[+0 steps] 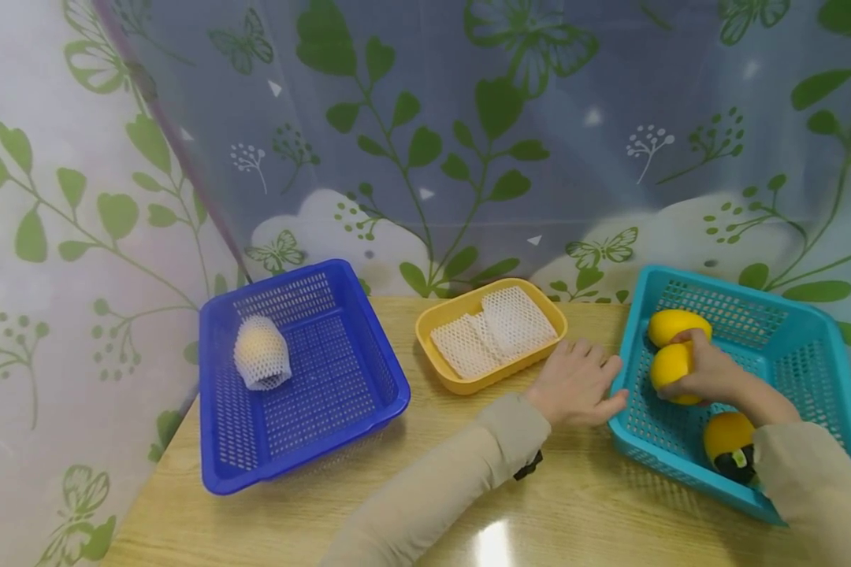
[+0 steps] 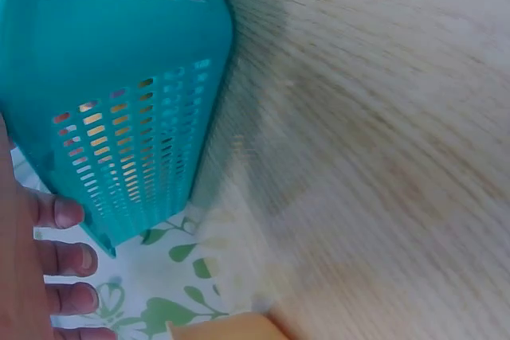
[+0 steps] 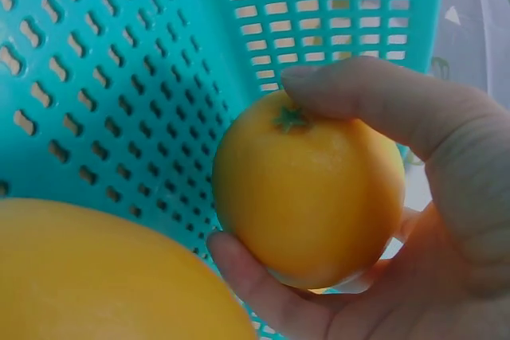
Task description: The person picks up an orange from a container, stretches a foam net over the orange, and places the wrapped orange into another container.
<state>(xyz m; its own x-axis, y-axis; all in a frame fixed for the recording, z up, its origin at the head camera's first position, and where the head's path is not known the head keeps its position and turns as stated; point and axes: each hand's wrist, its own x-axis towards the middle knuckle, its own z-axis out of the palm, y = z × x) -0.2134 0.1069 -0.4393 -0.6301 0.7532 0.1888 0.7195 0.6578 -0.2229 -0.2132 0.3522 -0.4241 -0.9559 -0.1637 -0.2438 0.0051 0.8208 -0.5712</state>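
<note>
My right hand (image 1: 712, 374) grips an orange (image 3: 311, 189) inside the teal basket (image 1: 627, 370), thumb beside its green star-shaped stem end and fingers around the other side. A long yellow fruit (image 1: 670, 323) lies just beyond it, by the far left corner. Nearer the front, another orange-yellow fruit (image 1: 725, 433) is partly hidden by the black device at my right wrist. My left hand (image 1: 577, 384) holds nothing; its fingers are spread above the table between the teal basket's left rim and the yellow tray (image 1: 461, 386). In the left wrist view its fingertips (image 2: 76, 296) show close to that rim.
White foam net sleeves (image 1: 518, 323) lie in the yellow tray. To the left stands a blue basket (image 1: 305, 457) with one fruit in a foam net (image 1: 262, 354). A leaf-patterned curtain (image 1: 425, 142) hangs behind the wooden table (image 1: 574, 504).
</note>
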